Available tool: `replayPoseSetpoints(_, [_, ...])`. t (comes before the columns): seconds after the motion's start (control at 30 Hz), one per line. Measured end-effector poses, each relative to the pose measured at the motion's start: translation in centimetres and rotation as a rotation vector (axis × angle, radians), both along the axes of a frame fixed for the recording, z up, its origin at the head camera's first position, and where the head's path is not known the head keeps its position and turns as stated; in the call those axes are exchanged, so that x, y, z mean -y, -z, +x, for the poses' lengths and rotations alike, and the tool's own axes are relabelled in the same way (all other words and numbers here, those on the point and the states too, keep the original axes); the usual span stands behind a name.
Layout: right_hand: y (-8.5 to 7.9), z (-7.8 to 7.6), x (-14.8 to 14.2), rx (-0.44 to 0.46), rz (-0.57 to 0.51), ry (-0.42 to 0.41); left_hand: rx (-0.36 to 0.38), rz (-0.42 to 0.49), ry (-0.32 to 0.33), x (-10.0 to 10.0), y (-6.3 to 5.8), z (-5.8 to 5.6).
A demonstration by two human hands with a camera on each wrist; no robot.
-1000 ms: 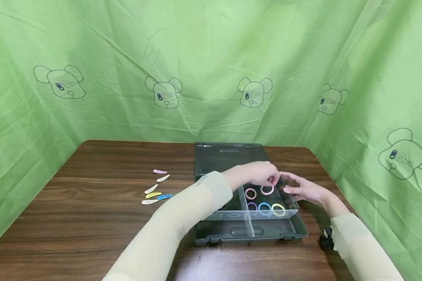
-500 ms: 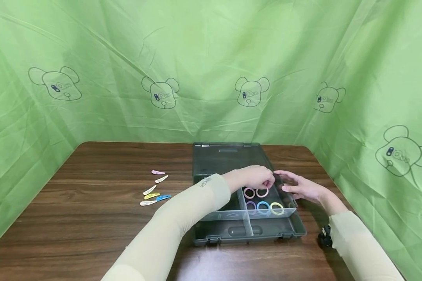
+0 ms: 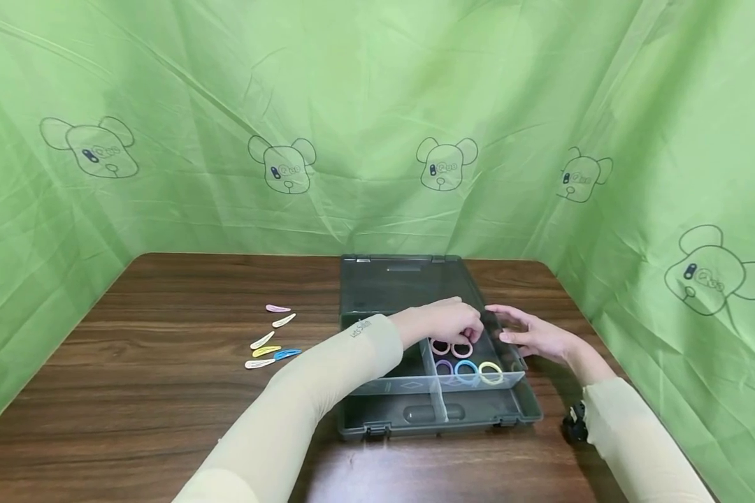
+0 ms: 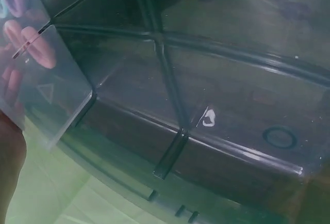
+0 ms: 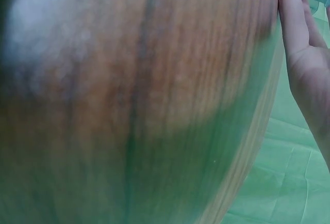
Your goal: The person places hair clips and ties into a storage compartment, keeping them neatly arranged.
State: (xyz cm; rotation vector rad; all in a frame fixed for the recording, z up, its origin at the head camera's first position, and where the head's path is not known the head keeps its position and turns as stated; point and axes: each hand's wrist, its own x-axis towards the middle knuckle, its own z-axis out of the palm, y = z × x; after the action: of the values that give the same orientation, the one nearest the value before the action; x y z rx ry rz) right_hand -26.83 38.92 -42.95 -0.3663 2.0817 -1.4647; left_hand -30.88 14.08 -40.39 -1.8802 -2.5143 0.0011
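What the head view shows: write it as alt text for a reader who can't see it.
A person's left hand reaches into an open grey box holding pink, purple, blue and yellow rings; the right hand is at the box's right side. Six hair clips lie to the left on the wooden table, with green cloth behind.

Fingers (image 5: 293, 20) upper right; wood tabletop (image 5: 175, 53) blurred; green cloth (image 5: 289, 175).

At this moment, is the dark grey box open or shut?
Open: its lid lies folded back, and coloured rings show inside, uncovered.
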Motion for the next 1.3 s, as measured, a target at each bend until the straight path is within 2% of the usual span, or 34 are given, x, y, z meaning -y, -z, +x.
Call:
replayPoseSetpoints(0.2, [-0.1,-0.1,0.3,0.005,0.005,0.005,0.075,0.006,0.007,0.8,-1.0,0.1])
replayPoseSetpoints(0.5, [0.1,-0.2,0.3,0.006,0.013,-0.004,0.094,-0.002,0.02,1.9,-2.6,0.9])
replayPoseSetpoints(0.73, [0.2,-0.2,0.3,0.011,-0.001,-0.002,0.113,0.038,0.006,3.7,-4.3,1.2])
replayPoseSetpoints(0.93, [0.0,0.1,0.2,0.004,-0.013,-0.007,0.145,0.101,-0.021,5.8,-5.4,1.3])
replayPoseSetpoints(1.1, [-0.1,0.2,0.0,-0.013,-0.011,-0.013,0.166,0.157,-0.047,7.7,-5.5,2.1])
replayPoseSetpoints(1.3, [0.1,0.1,0.0,-0.009,-0.015,-0.013,0.189,0.241,-0.142,9.9,-6.2,3.4])
